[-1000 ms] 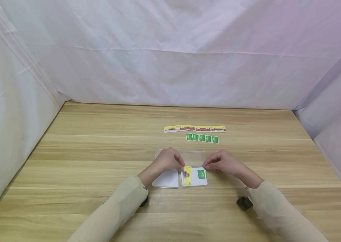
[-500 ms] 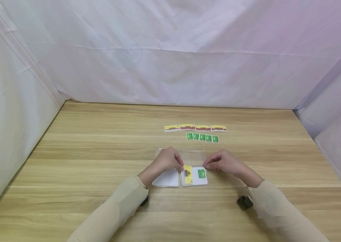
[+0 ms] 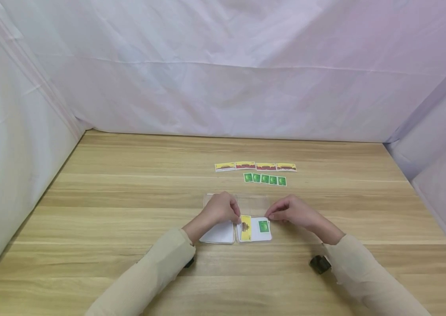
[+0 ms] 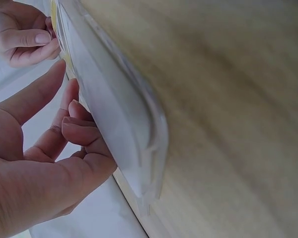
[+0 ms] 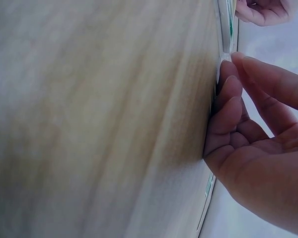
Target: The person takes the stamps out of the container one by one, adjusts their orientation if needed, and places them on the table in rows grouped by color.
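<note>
In the head view two clear shallow plastic cases with white cards lie side by side; the left case [image 3: 219, 237] shows a plain white top. On the white card [image 3: 256, 237] in the right case are an upright yellow stamp [image 3: 246, 230] with a building print and a small green stamp [image 3: 264, 226]. My left hand [image 3: 221, 210] reaches over the left case, its thumb and forefinger pinching at the yellow stamp's upper left corner. With thumb and forefinger my right hand [image 3: 294, 210] pinches the card's upper right corner, its other fingers [image 5: 228, 111] curled against the tabletop.
Behind the hands lie a row of yellow and red building stamps [image 3: 265, 166] and a row of green stamps [image 3: 264, 179]. A clear plastic flap [image 3: 252, 202] extends beyond the right case. White cloth [image 3: 223, 87] walls in the wooden table [image 3: 128, 184] at back and sides.
</note>
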A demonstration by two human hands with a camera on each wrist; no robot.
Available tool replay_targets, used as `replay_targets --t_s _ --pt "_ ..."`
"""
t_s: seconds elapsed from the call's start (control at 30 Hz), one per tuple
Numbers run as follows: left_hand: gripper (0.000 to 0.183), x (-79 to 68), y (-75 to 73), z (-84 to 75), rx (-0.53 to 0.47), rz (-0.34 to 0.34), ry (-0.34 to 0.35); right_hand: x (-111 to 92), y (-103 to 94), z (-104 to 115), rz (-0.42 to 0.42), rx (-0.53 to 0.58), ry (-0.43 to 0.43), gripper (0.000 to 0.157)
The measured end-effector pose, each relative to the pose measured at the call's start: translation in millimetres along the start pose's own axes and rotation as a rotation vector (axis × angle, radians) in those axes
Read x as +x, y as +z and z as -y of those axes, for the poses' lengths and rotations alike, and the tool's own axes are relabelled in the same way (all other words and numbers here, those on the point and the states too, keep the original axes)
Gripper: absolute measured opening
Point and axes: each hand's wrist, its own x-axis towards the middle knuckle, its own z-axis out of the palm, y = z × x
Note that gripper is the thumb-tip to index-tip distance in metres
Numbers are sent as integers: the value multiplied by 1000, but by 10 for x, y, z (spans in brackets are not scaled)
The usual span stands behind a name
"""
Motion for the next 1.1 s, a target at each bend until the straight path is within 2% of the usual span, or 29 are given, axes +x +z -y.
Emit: replay_targets --t_s 0.73,1.1 --pt "19 2 28 -5 26 -26 14 17 -5 -46 8 -20 -9 13" --pt "17 13 28 -10 -7 -8 -13 4 -2 0 8 -3 -2 13"
